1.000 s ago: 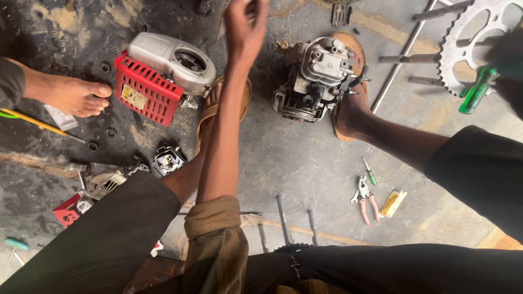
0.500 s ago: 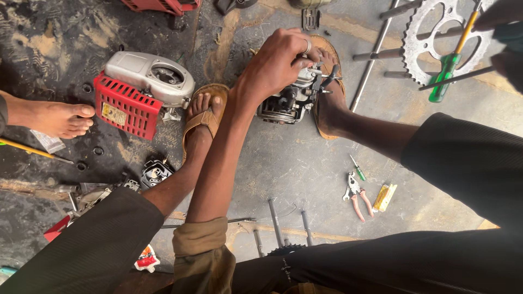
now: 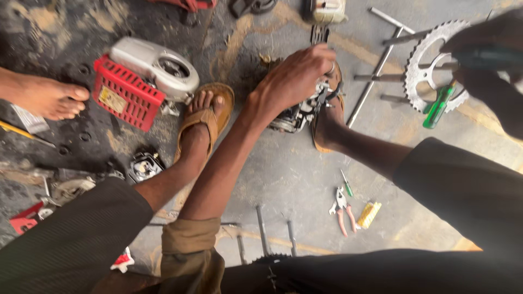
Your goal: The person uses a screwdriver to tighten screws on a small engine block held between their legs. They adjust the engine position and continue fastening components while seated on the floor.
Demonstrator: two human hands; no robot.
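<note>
On the concrete floor (image 3: 283, 179), between the person's two sandalled feet, a small engine block (image 3: 302, 111) sits at about twelve o'clock from the body, its long axis running roughly from seven to one o'clock. The left hand (image 3: 297, 76) lies directly on top of it, fingers (image 3: 321, 54) curled down over its upper end and touching the metal. The right hand (image 3: 490, 60) is up at two o'clock, well apart from the block, closed around a green-handled screwdriver (image 3: 437, 108) in front of a toothed sprocket (image 3: 422, 68). So the left hand is the nearer one. Pliers (image 3: 343, 209) lie at five o'clock of the block.
</note>
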